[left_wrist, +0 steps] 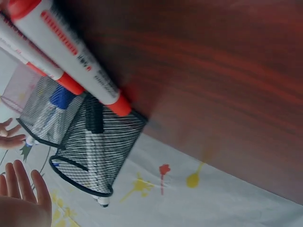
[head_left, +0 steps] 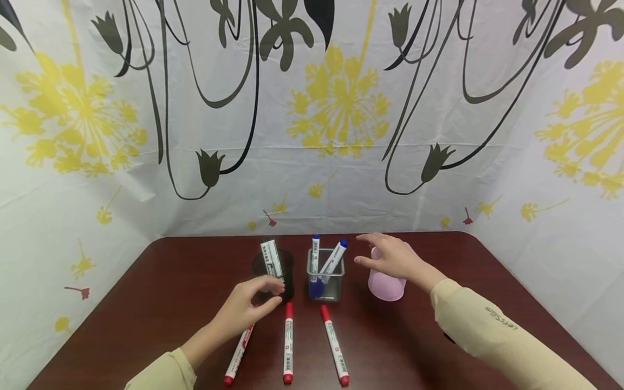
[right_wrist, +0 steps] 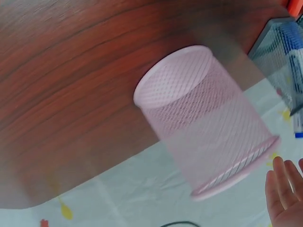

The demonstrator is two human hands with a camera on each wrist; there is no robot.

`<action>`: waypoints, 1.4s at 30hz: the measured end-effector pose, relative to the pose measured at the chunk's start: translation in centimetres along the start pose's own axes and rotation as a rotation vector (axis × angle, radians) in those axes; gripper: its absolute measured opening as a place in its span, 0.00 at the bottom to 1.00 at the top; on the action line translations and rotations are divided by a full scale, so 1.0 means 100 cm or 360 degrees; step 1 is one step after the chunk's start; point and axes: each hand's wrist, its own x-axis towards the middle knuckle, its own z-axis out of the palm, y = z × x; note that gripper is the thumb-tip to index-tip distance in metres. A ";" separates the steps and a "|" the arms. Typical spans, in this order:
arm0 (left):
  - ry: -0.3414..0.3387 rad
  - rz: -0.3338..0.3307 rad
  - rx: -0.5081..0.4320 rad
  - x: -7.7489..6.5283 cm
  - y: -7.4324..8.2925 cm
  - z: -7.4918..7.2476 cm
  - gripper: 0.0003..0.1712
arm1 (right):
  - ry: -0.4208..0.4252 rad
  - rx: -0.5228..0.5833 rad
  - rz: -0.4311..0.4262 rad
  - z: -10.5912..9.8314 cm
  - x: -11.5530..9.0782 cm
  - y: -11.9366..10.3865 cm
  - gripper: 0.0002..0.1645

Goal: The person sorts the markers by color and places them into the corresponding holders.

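My left hand (head_left: 246, 303) is in front of the round black mesh pen cup (head_left: 288, 284), fingers loosely bent and holding nothing. A white marker with a black cap (head_left: 271, 257) leans inside that cup. Over on the right, my right hand (head_left: 392, 259) hovers by the top of a pink mesh pen cup (head_left: 387, 287), its fingers spread and nothing in them. That pink cup (right_wrist: 203, 113) looks vacant through its mesh in the right wrist view. Between the hands stands a square grey mesh cup (head_left: 332, 295) with blue-capped markers (head_left: 334, 259) in it.
Nearer the front of the dark red wooden table (head_left: 161, 309) lie three red markers: a left one (head_left: 239, 355) partly under my left forearm, a middle one (head_left: 288, 344) and a right one (head_left: 335, 345). A flowered cloth (head_left: 292, 179) hangs behind the table.
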 end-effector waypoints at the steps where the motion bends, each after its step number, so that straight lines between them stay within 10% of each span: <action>1: -0.0010 0.0018 0.0030 -0.004 -0.005 -0.001 0.13 | 0.0012 0.0002 0.0011 -0.002 -0.002 0.003 0.35; 26: -0.0339 0.0689 0.0986 -0.058 -0.033 -0.020 0.10 | 0.0024 -0.0017 0.0227 -0.006 -0.047 0.056 0.41; 32: -0.0456 0.0723 0.1146 -0.069 -0.037 -0.021 0.29 | 0.0021 0.0011 0.0234 0.001 -0.052 0.060 0.42; 39: -0.0760 0.0668 0.1150 -0.077 -0.033 -0.019 0.13 | 0.0035 0.0018 0.0229 0.005 -0.053 0.062 0.40; 42: -0.0829 0.0679 0.1130 -0.079 -0.030 -0.017 0.26 | 0.0042 0.0025 0.0231 0.005 -0.053 0.062 0.40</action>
